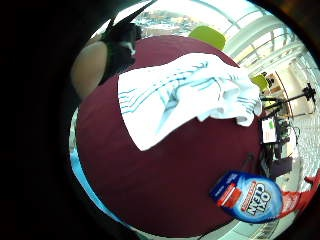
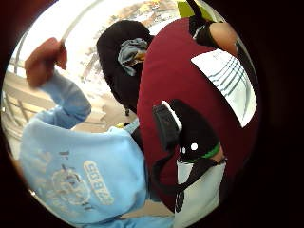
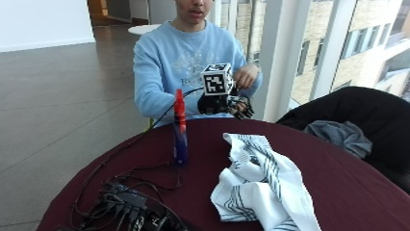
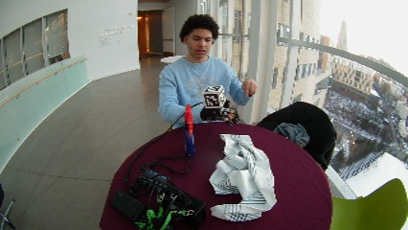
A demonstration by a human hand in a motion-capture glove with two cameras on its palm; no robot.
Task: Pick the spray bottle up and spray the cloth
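We are viewing the gloved right hand (image 3: pixel 221 103) hanging above the far edge of the round table (image 3: pixel 346 187), close to the person's chest. Its fingers (image 3: pixel 243 109) are curling loosely downward and are holding nothing, so we are reading the hand as idle and not yet reaching.

The bare left hand (image 3: pixel 246 75) is hovering raised just beside and above it, touching none of the task's things.

Moving outward, the spray bottle (image 3: pixel 180 127) is standing upright on the maroon tablecloth, nearer the camera than the hand and to the left in the outside view. Its red trigger head is sitting on top and its blue body below; in the little-finger palm view (image 1: pixel 248 196) we are reading an OxiClean label on it. It is standing apart from the hand, untouched, so we are judging the pick-up as not yet begun.

The white striped cloth (image 3: pixel 259 185) is lying crumpled to the right of the bottle, spreading toward the near edge, well placed to receive spray once the nozzle is turned toward it.

A tangle of black cables and boxes (image 3: pixel 128 204) is lying at the near left. A dark jacket (image 3: pixel 359 113) is draping a chair at the far right.
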